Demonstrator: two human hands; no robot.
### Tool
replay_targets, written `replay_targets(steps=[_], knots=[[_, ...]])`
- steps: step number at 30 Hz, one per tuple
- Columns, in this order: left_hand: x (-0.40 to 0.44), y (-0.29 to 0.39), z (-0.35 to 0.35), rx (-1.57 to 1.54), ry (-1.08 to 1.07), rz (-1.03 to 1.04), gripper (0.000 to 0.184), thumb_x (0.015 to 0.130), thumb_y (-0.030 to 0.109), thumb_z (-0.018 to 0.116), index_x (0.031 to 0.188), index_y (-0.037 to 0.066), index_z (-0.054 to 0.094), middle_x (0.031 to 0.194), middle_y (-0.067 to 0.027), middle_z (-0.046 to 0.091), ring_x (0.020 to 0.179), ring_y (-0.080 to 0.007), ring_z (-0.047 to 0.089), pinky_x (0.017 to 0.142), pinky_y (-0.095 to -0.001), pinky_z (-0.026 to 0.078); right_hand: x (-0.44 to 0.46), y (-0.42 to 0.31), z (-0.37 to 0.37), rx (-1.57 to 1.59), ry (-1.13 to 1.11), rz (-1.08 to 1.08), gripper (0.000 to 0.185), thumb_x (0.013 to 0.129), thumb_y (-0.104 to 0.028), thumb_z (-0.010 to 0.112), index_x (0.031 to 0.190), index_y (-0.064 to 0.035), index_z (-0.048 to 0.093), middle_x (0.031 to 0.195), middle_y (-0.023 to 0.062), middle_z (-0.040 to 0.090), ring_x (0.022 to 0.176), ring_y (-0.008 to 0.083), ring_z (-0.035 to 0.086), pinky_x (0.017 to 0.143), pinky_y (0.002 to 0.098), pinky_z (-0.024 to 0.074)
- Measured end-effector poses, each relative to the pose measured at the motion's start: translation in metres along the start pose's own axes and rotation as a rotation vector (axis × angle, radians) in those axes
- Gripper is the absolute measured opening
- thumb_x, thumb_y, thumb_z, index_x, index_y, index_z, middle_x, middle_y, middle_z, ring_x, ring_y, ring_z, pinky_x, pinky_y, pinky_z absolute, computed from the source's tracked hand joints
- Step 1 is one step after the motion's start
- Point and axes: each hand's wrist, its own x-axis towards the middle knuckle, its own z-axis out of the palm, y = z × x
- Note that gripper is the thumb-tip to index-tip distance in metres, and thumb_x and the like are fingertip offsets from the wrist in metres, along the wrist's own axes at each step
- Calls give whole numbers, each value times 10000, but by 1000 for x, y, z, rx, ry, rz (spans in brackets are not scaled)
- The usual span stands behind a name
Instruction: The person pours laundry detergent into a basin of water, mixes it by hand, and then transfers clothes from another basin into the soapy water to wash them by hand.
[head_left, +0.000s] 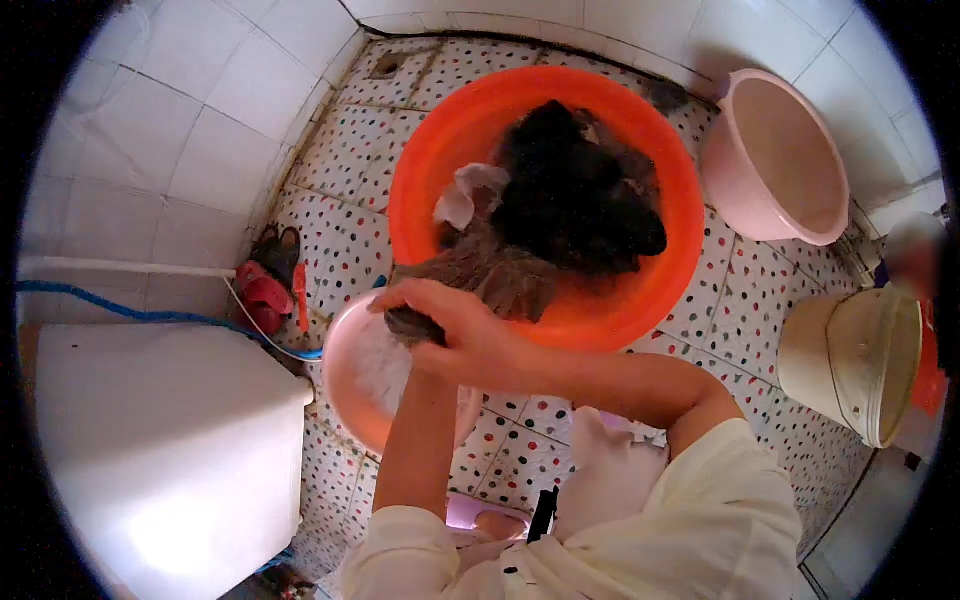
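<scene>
My two hands are close together and overlap above a small pink basin [345, 345] with whitish, sudsy water in it. My right hand [475, 335] is closed on a wet, grey-brown cloth [485, 275]. My left hand [432, 358] is at the same bunched cloth, mostly covered by the right hand, so its grip is only partly visible. A dark bunched part of the cloth shows between the hands. The rest trails over the rim of a large orange tub [408, 185]. Inside the tub lie a black garment pile [580, 195] and a whitish cloth [468, 195].
A pale pink bucket [725, 165] leans at the back right, with a cream bucket [825, 350] nearer me. On the left are a white appliance [170, 430], a blue hose [130, 308] and red slippers [263, 295]. A drain [388, 66] is in the spotted tile floor.
</scene>
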Motion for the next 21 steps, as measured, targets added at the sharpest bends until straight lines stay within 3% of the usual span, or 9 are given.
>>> replay_targets(steps=[3, 5, 7, 8, 10, 12, 16, 18, 21], knots=[[9, 1, -6, 100, 8, 40, 366, 852, 206, 567, 1185, 65, 511, 1160, -126, 542, 1046, -253, 537, 870, -348, 463, -12, 23, -25, -202, -66, -90, 411, 687, -42, 559, 1098, -44, 535, 1033, 154, 542, 1016, 300, 524, 902, 348, 410], [20, -3, -14, 222, 45, 88, 366, 847, 200, 574, 1180, 60, 512, 1137, -122, 557, 1024, -250, 550, 859, -346, 468, -24, 94, -70, -809, -139, 39, 373, 721, -27, 567, 1092, -57, 549, 1044, 157, 544, 1012, 318, 523, 882, 362, 426], [26, 0, -26, 509, 73, 178, 367, 843, 194, 580, 1176, 54, 512, 1114, -118, 572, 1002, -247, 562, 848, -344, 474, -49, 150, -123, -979, -61, 524, 388, 768, -77, 544, 1152, -104, 504, 995, 179, 580, 947, 387, 558, 795, 459, 464], [13, -3, -17, 468, 364, 167, 370, 832, 181, 596, 1166, 46, 516, 1068, -116, 596, 984, -243, 571, 835, -342, 478, -69, 182, -150, -888, -11, 573, 428, 764, -61, 558, 1179, -112, 470, 993, 198, 571, 943, 392, 562, 784, 468, 466], [17, -5, -18, 948, 278, 281, 482, 797, 210, 644, 1218, 42, 478, 1197, -146, 529, 991, -267, 577, 838, -349, 476, -75, 179, -162, -714, 91, 621, 478, 747, -59, 582, 1201, -106, 443, 988, 210, 562, 944, 393, 559, 788, 468, 468], [16, -24, 5, 1828, 495, 276, 649, 772, 287, 679, 1326, 105, 393, 1374, -180, 358, 1132, -344, 493, 908, -417, 435, -74, 171, -158, -1112, 113, 626, 507, 733, -64, 609, 1208, -95, 435, 1017, 210, 562, 956, 379, 561, 794, 457, 472], [36, -52, -6, 2397, 249, 242, 803, 761, 452, 659, 1419, 209, 269, 1484, -185, 126, 1291, -433, 281, 975, -567, 325, -63, 158, -157, -1103, -500, 718, 499, 749, -79, 588, 1219, -71, 420, 1042, 232, 568, 959, 356, 577, 757, 451, 491], [52, -66, -23, 2531, 108, -235, 864, 740, 601, 596, 1443, 280, 210, 1508, -153, 64, 1346, -458, 96, 989, -677, 180, -68, 177, -156, -1179, -374, 749, 527, 746, -82, 574, 1245, -66, 407, 1019, 218, 584, 939, 367, 582, 761, 447, 485], [73, -81, -40, 2572, 89, -357, 917, 694, 577, 660, 1439, 250, 237, 1501, -160, 101, 1310, -523, 135, 977, -719, 133, -73, 180, -142, -1250, -419, 764, 556, 749, -88, 549, 1279, -57, 387, 988, 211, 605, 918, 372, 593, 761, 441, 483]])
